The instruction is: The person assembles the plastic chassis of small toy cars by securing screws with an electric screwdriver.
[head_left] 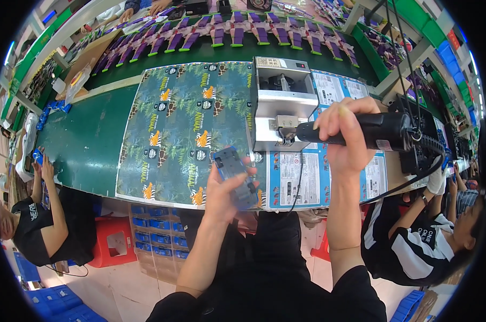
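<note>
My right hand is wrapped round a black electric screwdriver, held nearly level, with its nose pointing left. That nose is at the front of a silver metal box, which looks like a screw feeder; whether the bit touches it I cannot tell. In my left hand is a flat grey and blue plastic part, like the underside of a toy vehicle, gripped between thumb and fingers over the table's near edge. The part is slightly blurred.
Printed animal-pattern sheets cover the green table. Past them, rows of purple and green toy pieces lie on a green belt. A black cable hangs at the right. People sit on both sides; a box of blue parts stands below.
</note>
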The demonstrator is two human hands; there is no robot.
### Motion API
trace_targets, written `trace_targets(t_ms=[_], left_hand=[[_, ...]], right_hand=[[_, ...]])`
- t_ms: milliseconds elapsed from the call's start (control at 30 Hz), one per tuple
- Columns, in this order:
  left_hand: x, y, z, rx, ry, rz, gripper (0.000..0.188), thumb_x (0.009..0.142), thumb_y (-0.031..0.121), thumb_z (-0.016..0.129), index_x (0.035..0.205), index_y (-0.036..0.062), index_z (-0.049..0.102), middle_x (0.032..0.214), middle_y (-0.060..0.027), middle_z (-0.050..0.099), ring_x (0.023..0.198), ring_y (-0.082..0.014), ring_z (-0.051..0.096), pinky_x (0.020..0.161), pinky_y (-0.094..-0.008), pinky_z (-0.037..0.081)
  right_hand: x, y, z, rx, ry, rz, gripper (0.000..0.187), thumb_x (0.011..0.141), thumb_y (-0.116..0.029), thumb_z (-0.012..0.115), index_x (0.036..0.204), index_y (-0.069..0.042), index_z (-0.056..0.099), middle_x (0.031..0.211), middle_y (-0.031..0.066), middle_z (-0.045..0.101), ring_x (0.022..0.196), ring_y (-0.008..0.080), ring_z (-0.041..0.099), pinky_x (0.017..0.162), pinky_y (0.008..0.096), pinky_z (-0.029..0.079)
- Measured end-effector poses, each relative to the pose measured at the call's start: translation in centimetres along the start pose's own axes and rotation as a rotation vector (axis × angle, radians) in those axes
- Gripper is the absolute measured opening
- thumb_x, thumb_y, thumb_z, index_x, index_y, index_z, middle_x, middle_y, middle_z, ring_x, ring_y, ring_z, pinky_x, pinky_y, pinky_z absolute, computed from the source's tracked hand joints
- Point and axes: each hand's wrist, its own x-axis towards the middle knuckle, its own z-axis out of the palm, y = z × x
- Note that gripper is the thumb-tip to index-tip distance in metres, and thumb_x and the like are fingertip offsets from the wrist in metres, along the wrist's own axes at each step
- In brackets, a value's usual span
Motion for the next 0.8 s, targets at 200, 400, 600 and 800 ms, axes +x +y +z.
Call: trace_targets(t_ms=[200, 400, 600, 800], left_hand=[[0.1, -0.9, 0.8, 0.057, -0.035, 0.062, 0.075, 0.077, -0.007, 0.064, 0.144, 0.0112, 0.036, 0.117, -0.0144, 0.059, 0.094, -0.0252, 0.065, 0.074, -0.0416, 0.059], [0.7, -0.9, 0.2, -0.02, 0.049, 0.063, 0.073, 0.077, -0.01, 0.062, 0.142, 0.0116, 0.038, 0.117, -0.0137, 0.058, 0.094, -0.0247, 0.065, 0.08, -0.044, 0.059], [1.0, -0.5, 0.6, -0.053, 0.013, 0.063, 0.074, 0.075, -0.01, 0.064, 0.141, 0.0127, 0.039, 0.117, -0.0138, 0.057, 0.095, -0.0248, 0.064, 0.078, -0.0415, 0.058], [0.9, -0.4, 0.3, -0.044, 0.031, 0.049, 0.074, 0.075, -0.01, 0.066, 0.14, 0.0122, 0.039, 0.117, -0.0134, 0.058, 0.094, -0.0247, 0.066, 0.075, -0.039, 0.058]], right_hand=[[-0.4, 0.6, 2.2, -0.075, 0.043, 0.088, 0.015, 0.085, -0.004, 0.069, 0.084, -0.003, 0.054, 0.063, 0.0047, 0.056, 0.049, 0.0108, 0.053, 0.05, 0.0256, 0.045], [0.2, 0.4, 2.1, -0.046, -0.059, 0.402, 0.018, 0.084, -0.008, 0.069, 0.081, -0.004, 0.052, 0.057, 0.0045, 0.053, 0.042, 0.0137, 0.049, 0.047, 0.0299, 0.046], [-5.1, -3.2, 1.6, 0.4, -0.185, 0.272, 0.023, 0.089, -0.025, 0.058, 0.091, -0.004, 0.047, 0.063, 0.0051, 0.049, 0.045, 0.0136, 0.044, 0.048, 0.0306, 0.044], [-6.7, -3.2, 3.4, 0.324, -0.134, 0.348, 0.025, 0.088, -0.025, 0.061, 0.093, -0.004, 0.048, 0.065, 0.0064, 0.052, 0.049, 0.0158, 0.051, 0.054, 0.0309, 0.048]])
